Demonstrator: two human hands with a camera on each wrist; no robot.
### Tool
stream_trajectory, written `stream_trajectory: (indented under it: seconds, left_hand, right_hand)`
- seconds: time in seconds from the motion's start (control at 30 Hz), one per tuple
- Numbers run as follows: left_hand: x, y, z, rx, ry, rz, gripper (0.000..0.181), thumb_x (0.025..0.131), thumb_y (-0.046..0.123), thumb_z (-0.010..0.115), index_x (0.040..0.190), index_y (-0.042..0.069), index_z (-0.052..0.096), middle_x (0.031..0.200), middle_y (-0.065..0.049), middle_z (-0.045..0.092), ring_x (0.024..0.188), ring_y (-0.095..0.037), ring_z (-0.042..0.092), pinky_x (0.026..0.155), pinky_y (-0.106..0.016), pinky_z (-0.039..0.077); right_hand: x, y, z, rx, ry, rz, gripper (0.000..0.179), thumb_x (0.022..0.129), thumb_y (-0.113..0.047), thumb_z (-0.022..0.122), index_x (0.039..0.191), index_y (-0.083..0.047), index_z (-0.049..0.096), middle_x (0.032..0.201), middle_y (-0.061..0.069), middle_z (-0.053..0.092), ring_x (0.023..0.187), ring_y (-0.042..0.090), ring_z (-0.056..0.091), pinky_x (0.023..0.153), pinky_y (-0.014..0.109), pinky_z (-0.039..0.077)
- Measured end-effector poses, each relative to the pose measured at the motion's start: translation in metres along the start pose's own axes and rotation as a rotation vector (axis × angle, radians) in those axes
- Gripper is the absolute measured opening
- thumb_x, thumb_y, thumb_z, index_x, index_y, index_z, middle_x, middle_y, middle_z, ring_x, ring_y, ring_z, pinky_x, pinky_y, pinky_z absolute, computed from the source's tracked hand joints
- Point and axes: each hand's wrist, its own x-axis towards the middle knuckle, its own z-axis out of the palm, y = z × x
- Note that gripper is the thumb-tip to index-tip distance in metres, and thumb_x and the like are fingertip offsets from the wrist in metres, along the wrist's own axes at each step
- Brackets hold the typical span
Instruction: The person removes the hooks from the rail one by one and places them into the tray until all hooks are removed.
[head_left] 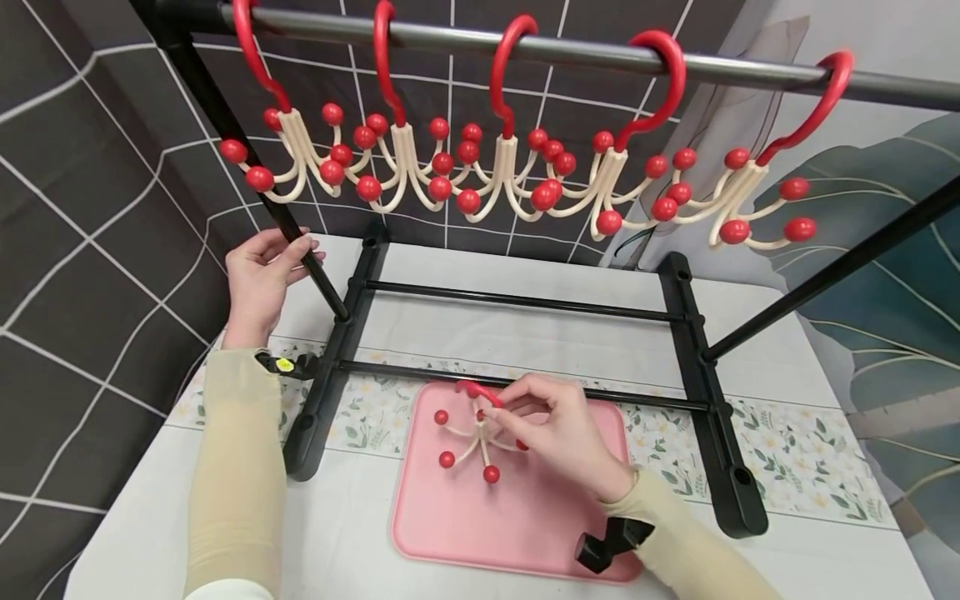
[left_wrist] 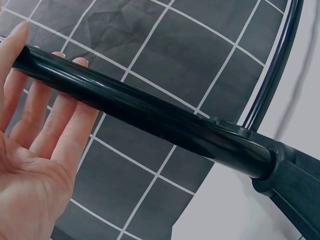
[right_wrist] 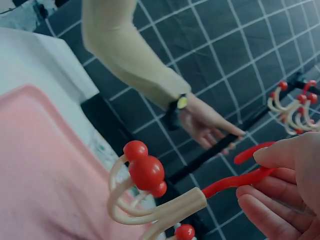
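Observation:
My right hand (head_left: 555,433) pinches the red hook (right_wrist: 235,182) of a rotating-style claw hanger (head_left: 482,432) with cream prongs and red ball tips. It is above the pink tray (head_left: 450,525); whether the lower balls touch the tray I cannot tell. My left hand (head_left: 258,279) holds the left black upright post (left_wrist: 145,115) of a rack, its thumb on one side and its fingers behind. Several similar hangers (head_left: 506,158) hang in a row from the rack's top bar (head_left: 450,37) by their red hooks.
The rack's black feet (head_left: 720,425) stand on a white table (head_left: 337,533) on both sides of the tray. Two low crossbars (head_left: 525,302) join them behind the tray. A floral strip (head_left: 810,458) crosses the table. Dark gridded cloth (head_left: 82,250) covers the back and left.

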Motion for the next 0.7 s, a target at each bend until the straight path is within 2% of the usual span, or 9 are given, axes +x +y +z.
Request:
stream_trajectory:
  seconds: [0.13, 0.33, 0.43, 0.63, 0.7]
  left_hand:
    - [0.0, 0.0, 0.0, 0.003, -0.004, 0.002, 0.025, 0.088, 0.003, 0.08, 0.109, -0.008, 0.073, 0.093, -0.011, 0.074, 0.077, -0.018, 0.075, 0.075, -0.026, 0.06]
    - [0.0, -0.001, -0.001, 0.004, -0.006, 0.001, 0.026, 0.088, 0.004, 0.08, 0.11, -0.009, 0.072, 0.093, -0.011, 0.074, 0.078, -0.019, 0.075, 0.075, -0.027, 0.06]
    - [0.0, -0.001, -0.001, 0.009, -0.004, -0.002, 0.028, 0.088, 0.004, 0.08, 0.111, -0.01, 0.071, 0.093, -0.011, 0.074, 0.078, -0.018, 0.075, 0.075, -0.026, 0.06]
    - [0.0, -0.001, 0.0, 0.008, -0.002, 0.0, 0.036, 0.089, 0.004, 0.08, 0.114, -0.017, 0.066, 0.092, -0.011, 0.074, 0.077, -0.018, 0.075, 0.075, -0.026, 0.06]
    - [0.0, -0.001, 0.0, 0.001, -0.003, 0.0, 0.035, 0.088, 0.004, 0.08, 0.113, -0.016, 0.067, 0.092, -0.011, 0.074, 0.077, -0.018, 0.075, 0.075, -0.026, 0.06]
  right_hand:
    - [0.002, 0.008, 0.012, 0.022, -0.02, -0.003, 0.014, 0.084, 0.006, 0.081, 0.092, -0.003, 0.073, 0.091, 0.008, 0.072, 0.078, 0.027, 0.074, 0.064, 0.036, 0.063]
    - [0.007, 0.016, 0.023, 0.034, -0.041, 0.005, 0.016, 0.082, 0.006, 0.083, 0.088, -0.006, 0.073, 0.09, 0.005, 0.071, 0.077, 0.025, 0.074, 0.064, 0.034, 0.062]
    - [0.007, 0.019, 0.025, 0.032, -0.044, 0.007, 0.017, 0.081, 0.007, 0.083, 0.088, -0.006, 0.074, 0.09, 0.005, 0.07, 0.078, 0.024, 0.074, 0.065, 0.034, 0.062]
    - [0.007, 0.022, 0.026, 0.056, -0.044, 0.024, 0.013, 0.083, 0.002, 0.083, 0.088, -0.005, 0.074, 0.09, 0.007, 0.07, 0.076, 0.031, 0.074, 0.058, 0.042, 0.062]
    - [0.007, 0.022, 0.025, 0.045, -0.048, 0.033, 0.013, 0.083, 0.0, 0.084, 0.089, -0.005, 0.074, 0.089, 0.006, 0.071, 0.076, 0.029, 0.074, 0.057, 0.041, 0.062]
